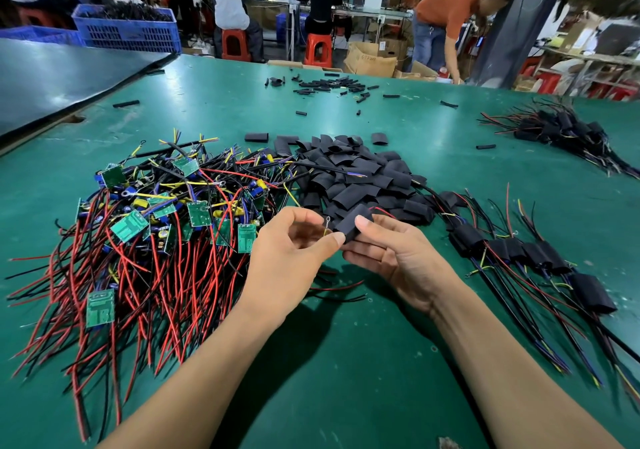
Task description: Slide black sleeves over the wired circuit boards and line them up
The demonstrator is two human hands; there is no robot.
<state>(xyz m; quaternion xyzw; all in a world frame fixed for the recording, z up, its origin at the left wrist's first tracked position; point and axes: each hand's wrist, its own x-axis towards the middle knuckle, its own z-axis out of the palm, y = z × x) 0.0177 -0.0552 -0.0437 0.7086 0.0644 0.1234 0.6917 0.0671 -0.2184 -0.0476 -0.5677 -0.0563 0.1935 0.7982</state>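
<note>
Both hands meet above the green tabletop [346, 362], just in front of the middle heap. Between them is a flat black plastic sleeve [352, 226], held clear of the surface and tilted, its far end higher. The right hand [391, 253] has a clenched grip on it, thumb on top and fingers curled underneath. The left hand [294, 242] pinches the sleeve's near end, its thumb tip pressed against the edge and its forefinger curled above. A thin yellow wire with a metal ring terminal [327, 222] stands up in the gap between that thumb and forefinger, and a thin red wire [381, 211] comes out of the sleeve's far end. Whether a board is inside the sleeve cannot be told.

To the left lies a tangled pile of small green circuit boards with red, black and yellow wires [156, 227]. Straight ahead, touching that pile, is a heap of loose flat black sleeves [356, 175]. On the right, a row of black-sleeved boards [519, 251] lies side by side with wires trailing toward the near edge. Further off on the right sits another bundle of sleeved boards [561, 130], and narrow black tube pieces [332, 84] are scattered at the far side.
</note>
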